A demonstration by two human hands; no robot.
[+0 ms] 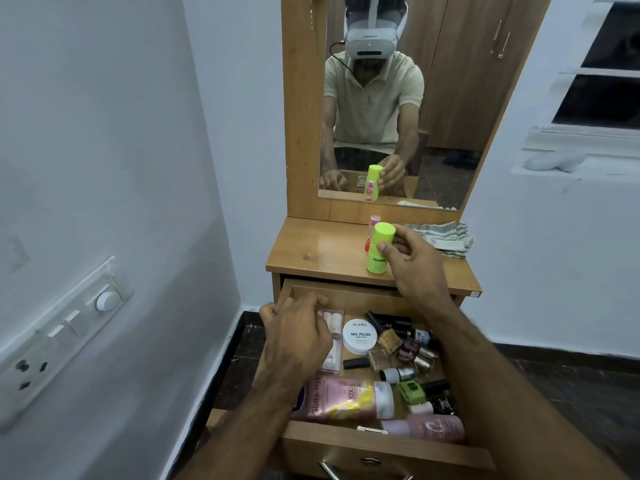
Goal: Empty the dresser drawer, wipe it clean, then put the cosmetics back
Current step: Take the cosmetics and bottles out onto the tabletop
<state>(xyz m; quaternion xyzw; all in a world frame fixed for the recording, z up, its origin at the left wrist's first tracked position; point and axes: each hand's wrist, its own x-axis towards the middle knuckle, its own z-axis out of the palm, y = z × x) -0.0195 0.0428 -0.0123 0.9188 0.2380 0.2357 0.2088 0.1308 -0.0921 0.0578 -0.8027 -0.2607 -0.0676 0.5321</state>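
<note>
nearest the camera, open drawer (349,441) holds cosmetics: pink lotion bottle (341,398) lying at near left, pink bottle (429,427) near right, nail polish bottles (408,355) clustered right, white nail polish remover tub (360,336) in the middle. left hand (294,337) loosely curled over the drawer's far left, grasping nothing visible. farther, on the dresser top (311,251), right hand (412,263) grips upright neon green tube (379,247); small pink bottle (370,233) just behind it. folded checked cloth (443,237) at far right.

Home bedroom, wooden dresser (304,251) with mirror (388,109), wardrobe (464,81) reflected, barred window (602,64)
</note>
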